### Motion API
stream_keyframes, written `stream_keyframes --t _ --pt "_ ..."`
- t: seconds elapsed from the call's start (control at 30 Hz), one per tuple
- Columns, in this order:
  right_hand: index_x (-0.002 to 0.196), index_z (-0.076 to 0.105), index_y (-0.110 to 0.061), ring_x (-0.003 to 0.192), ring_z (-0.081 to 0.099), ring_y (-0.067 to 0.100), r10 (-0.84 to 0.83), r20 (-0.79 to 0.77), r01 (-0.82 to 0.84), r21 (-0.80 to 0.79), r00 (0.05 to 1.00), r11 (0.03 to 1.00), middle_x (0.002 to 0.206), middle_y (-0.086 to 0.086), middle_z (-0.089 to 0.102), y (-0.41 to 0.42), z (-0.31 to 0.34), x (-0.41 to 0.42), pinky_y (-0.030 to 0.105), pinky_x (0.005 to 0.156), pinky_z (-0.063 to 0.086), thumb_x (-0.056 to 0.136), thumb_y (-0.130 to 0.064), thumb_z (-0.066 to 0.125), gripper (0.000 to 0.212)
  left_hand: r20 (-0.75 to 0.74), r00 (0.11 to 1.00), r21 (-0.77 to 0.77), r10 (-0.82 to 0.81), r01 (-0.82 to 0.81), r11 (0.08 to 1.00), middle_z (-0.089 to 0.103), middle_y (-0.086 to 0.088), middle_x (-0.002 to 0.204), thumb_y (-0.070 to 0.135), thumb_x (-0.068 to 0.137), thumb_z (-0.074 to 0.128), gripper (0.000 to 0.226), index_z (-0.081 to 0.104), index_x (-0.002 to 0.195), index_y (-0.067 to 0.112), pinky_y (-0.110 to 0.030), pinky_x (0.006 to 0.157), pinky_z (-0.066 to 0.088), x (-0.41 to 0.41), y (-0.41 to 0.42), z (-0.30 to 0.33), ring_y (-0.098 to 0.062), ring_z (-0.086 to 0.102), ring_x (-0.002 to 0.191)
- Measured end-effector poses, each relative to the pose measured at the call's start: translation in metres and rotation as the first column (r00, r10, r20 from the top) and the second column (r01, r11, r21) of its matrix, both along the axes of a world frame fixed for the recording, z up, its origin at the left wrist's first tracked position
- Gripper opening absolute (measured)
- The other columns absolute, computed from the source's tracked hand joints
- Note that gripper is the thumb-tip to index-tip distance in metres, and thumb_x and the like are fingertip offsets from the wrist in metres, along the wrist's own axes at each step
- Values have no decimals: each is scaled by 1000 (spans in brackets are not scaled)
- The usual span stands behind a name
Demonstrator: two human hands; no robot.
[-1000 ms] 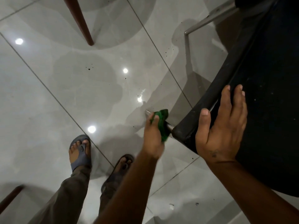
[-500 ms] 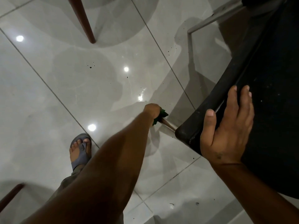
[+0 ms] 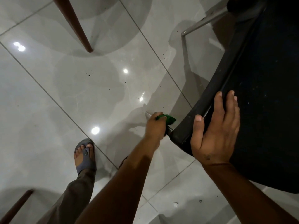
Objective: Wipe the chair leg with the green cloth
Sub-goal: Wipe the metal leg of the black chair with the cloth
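Note:
A black chair seat fills the right side, seen from above. Its near metal leg runs down and left from the seat corner to the floor. My left hand is wrapped around that leg with the green cloth bunched between fingers and metal; only the leg's foot and a short stretch by the seat show. My right hand rests flat on the seat's front corner, thumb over the edge, fingers spread.
A second metal chair leg angles down at the upper right. A brown wooden leg stands at the top, another at the bottom left. My sandalled foot is on the glossy grey tiles, which carry dark specks.
My left hand slid down the leg toward the floor with the cloth, then came partway back up toward the seat corner. My right hand stayed on the seat.

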State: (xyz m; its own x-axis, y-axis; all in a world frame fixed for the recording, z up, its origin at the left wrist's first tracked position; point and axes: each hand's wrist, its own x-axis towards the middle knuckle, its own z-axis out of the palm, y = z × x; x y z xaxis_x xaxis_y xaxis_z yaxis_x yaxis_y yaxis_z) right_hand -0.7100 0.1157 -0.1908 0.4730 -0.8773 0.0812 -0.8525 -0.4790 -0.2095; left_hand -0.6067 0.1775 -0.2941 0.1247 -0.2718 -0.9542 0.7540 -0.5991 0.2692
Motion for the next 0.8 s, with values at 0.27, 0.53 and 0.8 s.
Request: stream_keyframes --t 0.27,0.53,0.8 --pt "160 29 -11 158 20 31 1 -7 -1 -24 1000 1000 168 18 23 -2 -3 -2 47 128 16 104 -50 33 68 32 999 159 33 -38 987 66 -16 128 20 102 53 38 58 139 25 -45 85 61 1 -4 -63 -26 63 94" --pt "161 28 -11 157 19 32 -11 -18 12 18 1000 1000 168 19 23 -1 3 3 48 128 15 104 -51 32 70 -50 998 -286 50 -62 956 70 -4 135 33 106 47 32 63 133 31 -42 103 57 -9 47 65 -22 68 122" --pt "161 28 -11 158 18 35 -20 -61 23 49 998 999 169 20 21 -3 8 4 49 129 12 101 -46 38 70 63 977 -39 -203 205 978 73 -20 119 27 95 68 20 70 108 12 -45 94 58 31 9 60 -33 69 101"
